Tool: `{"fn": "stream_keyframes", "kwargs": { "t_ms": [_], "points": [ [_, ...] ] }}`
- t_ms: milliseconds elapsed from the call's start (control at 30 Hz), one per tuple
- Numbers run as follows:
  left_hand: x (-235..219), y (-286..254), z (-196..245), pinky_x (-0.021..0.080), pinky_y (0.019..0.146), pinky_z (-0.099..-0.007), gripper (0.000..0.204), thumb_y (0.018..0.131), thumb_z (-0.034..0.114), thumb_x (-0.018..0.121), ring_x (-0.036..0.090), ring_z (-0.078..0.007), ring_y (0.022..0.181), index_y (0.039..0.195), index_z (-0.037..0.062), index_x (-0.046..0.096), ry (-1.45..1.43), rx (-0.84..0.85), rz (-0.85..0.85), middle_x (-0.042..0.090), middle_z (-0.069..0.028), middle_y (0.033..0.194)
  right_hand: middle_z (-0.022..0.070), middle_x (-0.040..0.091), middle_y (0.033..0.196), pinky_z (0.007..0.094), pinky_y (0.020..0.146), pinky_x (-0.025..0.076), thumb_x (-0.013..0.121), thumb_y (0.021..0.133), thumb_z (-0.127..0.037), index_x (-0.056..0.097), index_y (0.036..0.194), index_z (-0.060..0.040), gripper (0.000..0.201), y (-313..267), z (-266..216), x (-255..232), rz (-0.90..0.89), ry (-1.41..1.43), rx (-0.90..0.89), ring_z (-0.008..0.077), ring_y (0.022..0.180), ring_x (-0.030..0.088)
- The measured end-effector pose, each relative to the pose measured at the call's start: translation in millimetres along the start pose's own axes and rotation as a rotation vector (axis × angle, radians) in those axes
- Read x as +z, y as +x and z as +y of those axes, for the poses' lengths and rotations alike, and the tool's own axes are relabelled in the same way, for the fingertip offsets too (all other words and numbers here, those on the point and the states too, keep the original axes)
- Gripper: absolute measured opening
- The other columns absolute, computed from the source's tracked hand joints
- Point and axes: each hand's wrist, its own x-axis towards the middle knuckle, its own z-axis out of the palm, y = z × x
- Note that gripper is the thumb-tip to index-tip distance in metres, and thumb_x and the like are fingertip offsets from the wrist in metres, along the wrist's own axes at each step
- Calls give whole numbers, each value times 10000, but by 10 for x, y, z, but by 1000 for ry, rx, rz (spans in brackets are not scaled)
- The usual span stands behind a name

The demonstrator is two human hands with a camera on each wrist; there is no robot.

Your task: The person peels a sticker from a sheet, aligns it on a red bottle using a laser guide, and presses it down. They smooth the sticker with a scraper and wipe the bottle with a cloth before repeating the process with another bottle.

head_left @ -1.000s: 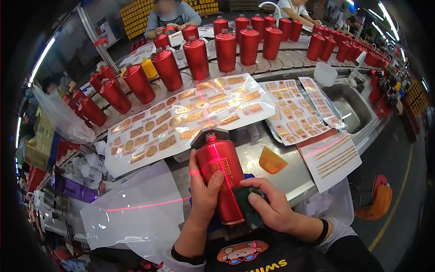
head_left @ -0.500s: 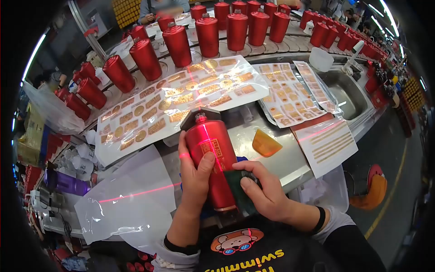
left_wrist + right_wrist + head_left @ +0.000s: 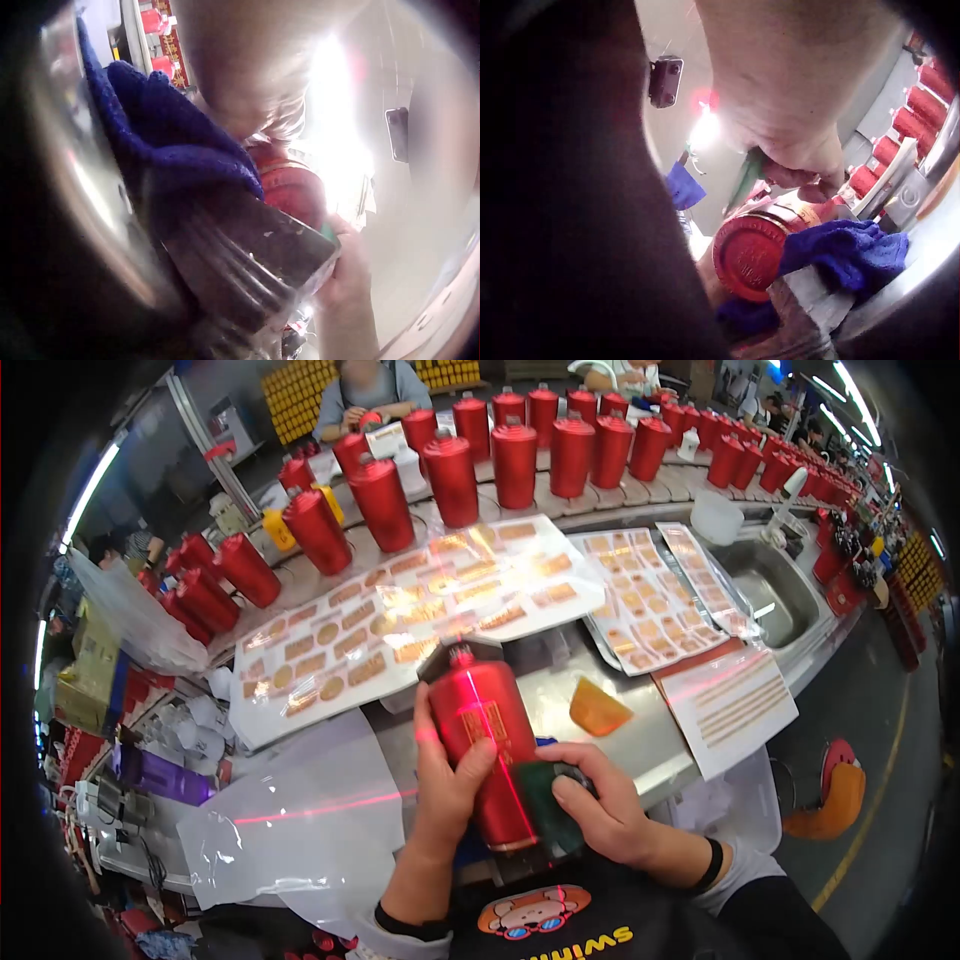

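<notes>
A red bottle (image 3: 478,705) with a gold emblem leans neck-away in the head view, a red light line along it. My left hand (image 3: 447,785) grips its left side, thumb across the front. Fingers of my right hand (image 3: 608,812) curl around a dark green flat scraper-like piece (image 3: 545,800), whose edge lies against the bottle's lower right side. In the right wrist view, the round bottle base (image 3: 748,259) faces the camera beside a blue cloth (image 3: 855,251). Below the bottle in the left wrist view is a dark block-shaped support (image 3: 255,251), partly under cloth.
A sheet of gold stickers (image 3: 400,615) lies beyond the bottle, with a smaller sticker sheet (image 3: 645,595) to its right. An orange wedge-shaped piece (image 3: 600,707) lies on the metal bench. Red bottles (image 3: 570,455) line the conveyor; a sink (image 3: 775,600) is at right.
The head view tilted and came back. On the conveyor the red bottles have shifted rightward. Both hands keep their holds, with the green piece still against the bottle.
</notes>
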Motion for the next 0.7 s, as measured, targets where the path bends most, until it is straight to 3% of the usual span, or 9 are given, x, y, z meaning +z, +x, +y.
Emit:
{"fn": "stream_keyframes", "kwargs": {
  "t_ms": [67,100,200,233,367,700],
  "points": [
    [-55,13,-51,406,1034,-359,960,858,231,699,479,-235,1227,1510,-29,44,44,-4,-3,398,-188,1396,142,626,1093,298,864,479,510,972,-100,514,1274,0,318,20,-27,-60,17,32,-14,173,991,615],
    [-56,12,-33,405,1035,-359,959,856,235,700,477,-237,1230,1508,-33,48,23,-20,4,397,-192,1397,181,598,1156,336,904,473,535,941,-58,513,1282,1,347,20,-53,-101,24,52,37,248,1057,606],
    [-48,19,-16,402,1037,-358,953,855,240,699,477,-241,1233,1502,-45,61,21,-36,23,396,-201,1395,230,547,1240,385,950,459,552,892,1,511,1299,-11,410,238,-16,-156,26,-262,-393,352,1133,557],
    [-61,32,-49,402,1037,-357,947,856,239,697,479,-241,1232,1500,-50,65,65,-18,26,397,-204,1394,274,470,1335,437,987,443,563,834,29,496,1344,-33,517,304,-17,-163,-56,-472,-466,429,1173,505],
    [-13,27,18,408,1031,-350,931,861,236,689,497,-239,1214,1489,-72,76,101,-1,38,423,-209,1373,315,401,1395,483,997,437,581,797,-53,491,1382,-59,592,408,12,-87,-183,-776,-554,448,1184,498],
    [11,37,6,429,1006,-332,885,886,224,660,537,-224,1161,1484,-80,83,70,-18,64,478,-200,1324,295,402,1404,475,977,446,585,807,-78,506,1360,-45,560,441,44,-54,-160,-786,-529,440,1193,490]
  ]
}}
